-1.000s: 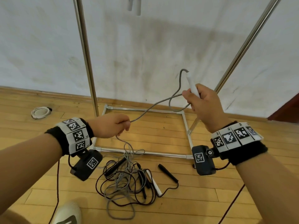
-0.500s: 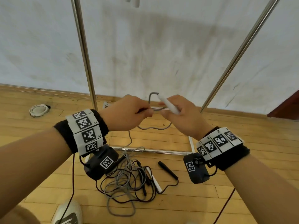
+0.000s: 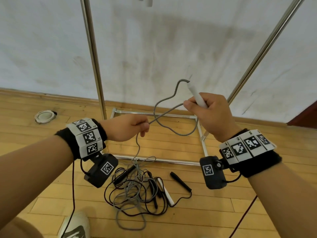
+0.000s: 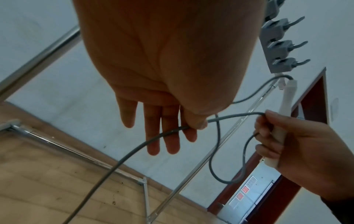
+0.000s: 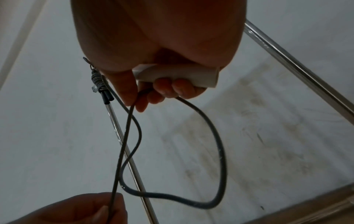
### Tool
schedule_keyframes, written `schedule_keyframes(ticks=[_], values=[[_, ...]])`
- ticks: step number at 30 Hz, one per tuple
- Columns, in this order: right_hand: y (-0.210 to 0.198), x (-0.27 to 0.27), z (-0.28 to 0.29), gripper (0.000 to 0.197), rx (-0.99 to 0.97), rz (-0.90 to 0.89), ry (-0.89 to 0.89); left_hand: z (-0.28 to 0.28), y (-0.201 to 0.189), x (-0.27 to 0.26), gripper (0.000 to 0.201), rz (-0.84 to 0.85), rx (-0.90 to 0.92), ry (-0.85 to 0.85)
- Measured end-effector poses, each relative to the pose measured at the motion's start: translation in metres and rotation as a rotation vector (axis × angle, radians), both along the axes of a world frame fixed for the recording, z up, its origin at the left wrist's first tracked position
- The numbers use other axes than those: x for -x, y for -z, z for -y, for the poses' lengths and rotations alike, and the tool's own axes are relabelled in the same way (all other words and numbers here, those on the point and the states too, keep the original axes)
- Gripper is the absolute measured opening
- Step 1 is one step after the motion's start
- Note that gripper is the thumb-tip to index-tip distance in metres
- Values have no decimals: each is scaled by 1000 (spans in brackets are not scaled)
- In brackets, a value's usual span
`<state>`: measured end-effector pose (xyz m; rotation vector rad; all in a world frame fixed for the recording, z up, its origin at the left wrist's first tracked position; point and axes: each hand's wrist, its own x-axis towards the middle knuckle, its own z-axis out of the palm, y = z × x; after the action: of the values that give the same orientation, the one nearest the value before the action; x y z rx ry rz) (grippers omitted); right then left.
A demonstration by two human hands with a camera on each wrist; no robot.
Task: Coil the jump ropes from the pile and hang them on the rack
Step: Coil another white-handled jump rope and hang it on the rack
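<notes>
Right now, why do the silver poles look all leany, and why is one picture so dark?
Head view: the wide lens makes the rack poles lean outward, and a soft shadow falls on the wall. Right wrist view: dim and grainy, the right hand in shade, the grey rope almost black. Left wrist view: brighter, but the left hand close up looks huge and soft.

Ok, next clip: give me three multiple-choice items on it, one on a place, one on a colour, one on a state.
1. Where is the rope pile?
A. on the floor
B. on the rack
C. on a chair

2. What colour is the handle in the right hand?
A. black
B. white
C. red

3. How does the left hand hold the grey cord?
A. flat under it
B. pinched
C. not touching

A: the pile lies on the wood boards.
B: the gripped handle is white.
B: thumb and finger pinch the cord.
</notes>
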<state>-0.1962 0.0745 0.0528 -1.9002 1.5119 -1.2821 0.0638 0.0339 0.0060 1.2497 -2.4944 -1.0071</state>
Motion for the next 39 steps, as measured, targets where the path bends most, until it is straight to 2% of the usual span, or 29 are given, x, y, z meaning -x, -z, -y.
schedule_keyframes(ticks=[4, 6, 9, 11, 12, 15, 17, 18, 21, 23, 25, 28, 31, 33, 36, 39], values=[[8, 13, 5, 23, -65, 2, 36, 5, -1, -6, 22, 21, -7, -66], [15, 21, 7, 24, -144, -79, 57, 6, -2, -6, 22, 12, 60, -113], [25, 26, 6, 14, -184, -216, 78, 3, -8, 0, 22, -6, 128, -114], [28, 23, 3, 30, -189, -262, 37, -2, -12, 8, 22, -9, 170, -84], [29, 20, 2, 31, -193, -258, 0, -5, -15, 13, 22, -10, 199, -66], [30, 1, -5, 24, -166, -200, -128, -12, -23, 30, 26, -9, 286, -15], [31, -12, -9, 11, -147, -188, -192, -15, -27, 37, 29, -48, 323, -27], [30, -17, -10, 7, -137, -190, -191, -16, -29, 39, 29, -93, 313, -51], [27, -19, -5, 24, -116, -221, -106, -17, -31, 39, 27, -194, 245, -130], [23, -18, -2, 29, -116, -260, -94, -16, -28, 35, 22, -170, 185, -102], [20, -16, 0, 29, -122, -280, -76, -16, -20, 30, 15, -133, 32, -28], [14, -7, 3, 29, -97, -269, -16, -19, 1, 22, 20, 17, -113, 43], [6, 2, 7, 33, -44, -246, 32, -18, 14, 16, 25, 98, -114, 20], [5, 10, 10, 33, -57, -210, 47, -14, 13, 12, 26, 112, -49, -44], [8, 19, 10, 21, -136, -216, 66, -9, 4, 10, 26, 55, 71, -141], [14, 15, 4, 6, -129, -241, 38, -13, -7, 17, 25, -30, 149, -121]])
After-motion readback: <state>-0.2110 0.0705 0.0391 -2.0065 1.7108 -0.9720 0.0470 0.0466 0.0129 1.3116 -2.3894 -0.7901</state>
